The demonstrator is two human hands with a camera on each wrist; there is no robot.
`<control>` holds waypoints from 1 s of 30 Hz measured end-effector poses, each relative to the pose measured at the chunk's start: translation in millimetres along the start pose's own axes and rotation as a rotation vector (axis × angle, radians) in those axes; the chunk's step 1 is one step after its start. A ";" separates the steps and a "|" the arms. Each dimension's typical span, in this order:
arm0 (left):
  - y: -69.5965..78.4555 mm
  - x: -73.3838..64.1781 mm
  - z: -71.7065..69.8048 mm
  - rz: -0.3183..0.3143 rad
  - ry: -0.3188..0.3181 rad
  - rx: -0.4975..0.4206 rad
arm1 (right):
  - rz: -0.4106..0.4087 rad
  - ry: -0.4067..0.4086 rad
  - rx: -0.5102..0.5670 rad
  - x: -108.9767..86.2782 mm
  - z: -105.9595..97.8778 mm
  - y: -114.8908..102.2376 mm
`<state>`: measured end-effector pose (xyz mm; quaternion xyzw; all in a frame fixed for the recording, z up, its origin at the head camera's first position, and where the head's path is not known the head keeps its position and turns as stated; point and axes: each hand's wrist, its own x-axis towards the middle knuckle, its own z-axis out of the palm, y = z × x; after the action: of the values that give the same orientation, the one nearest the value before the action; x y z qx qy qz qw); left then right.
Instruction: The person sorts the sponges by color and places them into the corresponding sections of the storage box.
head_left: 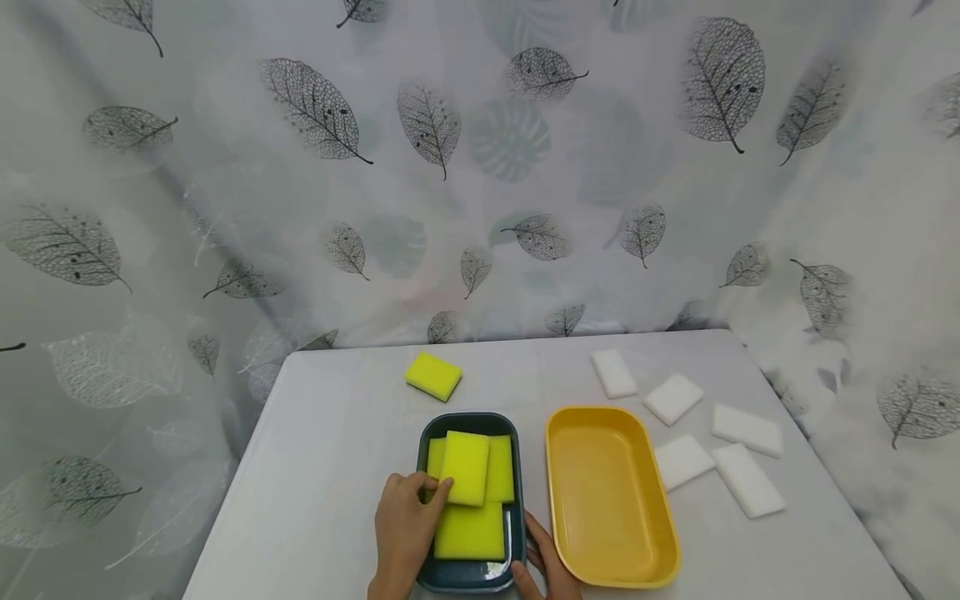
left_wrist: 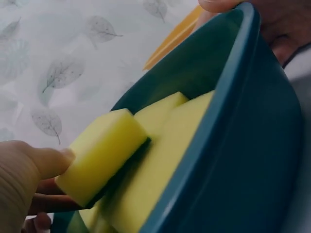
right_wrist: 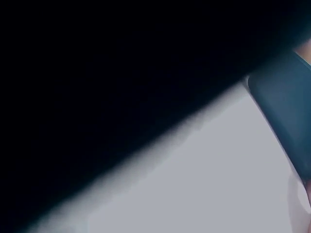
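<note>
My left hand [head_left: 408, 521] pinches a yellow sponge [head_left: 466, 467] with a dark underside between thumb and fingers. This sponge is tilted over other yellow sponges [head_left: 470, 533] inside a dark blue tub [head_left: 429, 577]. In the left wrist view the thumb lies on the held sponge's [left_wrist: 104, 155] yellow side, the other fingers below it. My right hand [head_left: 551, 562] holds the tub's right side near its front corner, fingers against the outer wall. The right wrist view is mostly blocked by a dark shape; part of the tub [right_wrist: 284, 107] shows at its right edge.
A yellow tub [head_left: 607, 500] stands right of the blue one, close by my right hand. Several white sponge blocks [head_left: 672, 398] lie at the table's right side. One more yellow sponge [head_left: 433, 376] lies behind the blue tub. A leaf-patterned curtain [head_left: 480, 167] hangs behind the white table [head_left: 300, 475].
</note>
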<state>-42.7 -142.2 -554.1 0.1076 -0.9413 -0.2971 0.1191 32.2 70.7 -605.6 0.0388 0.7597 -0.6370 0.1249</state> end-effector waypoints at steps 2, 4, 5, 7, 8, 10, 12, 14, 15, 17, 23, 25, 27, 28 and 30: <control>-0.3 0.1 0.3 0.005 0.031 0.013 | 0.001 0.004 0.000 0.0 0.0 0.5; -0.7 0.2 1.1 0.012 0.061 0.026 | 0.003 0.007 -0.006 -0.1 0.1 1.0; -0.9 0.4 1.6 0.015 0.073 0.028 | 0.004 0.011 -0.006 -0.1 0.2 1.2; -1.6 0.7 2.6 0.023 0.101 0.030 | 0.001 0.016 -0.009 -0.2 0.7 1.9; -1.8 0.9 2.8 0.028 0.116 0.028 | -0.003 0.017 -0.013 -0.2 1.0 2.3; -2.7 1.2 3.3 0.034 0.148 0.019 | -0.019 0.021 -0.017 -0.4 1.7 2.9; -3.4 1.4 3.1 0.037 0.180 0.015 | -0.036 0.023 -0.025 -0.6 2.4 3.7; -4.3 1.1 3.3 0.045 0.208 0.014 | -0.050 0.021 -0.034 -0.8 2.7 3.9; -4.7 1.1 3.6 0.054 0.221 0.016 | -0.051 0.022 -0.039 -0.8 2.9 4.1; -5.7 1.3 5.5 0.089 0.244 0.035 | -0.046 0.020 -0.045 -0.9 3.1 4.3; -6.4 1.7 10.9 0.177 0.264 0.099 | -0.017 0.007 -0.042 -1.2 3.2 4.0; -6.5 2.8 10.9 0.174 0.260 0.102 | -0.040 0.001 -0.042 -1.0 2.9 4.6; -6.6 4.4 9.6 0.176 0.249 0.095 | -0.064 0.003 -0.039 -0.7 2.5 5.2; -6.6 5.5 8.6 0.180 0.241 0.091 | -0.070 0.002 -0.037 -0.8 2.3 5.4; -6.3 8.2 6.0 0.202 0.213 0.084 | -0.068 -0.006 -0.044 -1.1 1.6 5.8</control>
<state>-51.3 -146.2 -561.3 0.0482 -0.9409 -0.2311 0.2429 34.8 70.3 -611.1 0.0081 0.7739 -0.6242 0.1064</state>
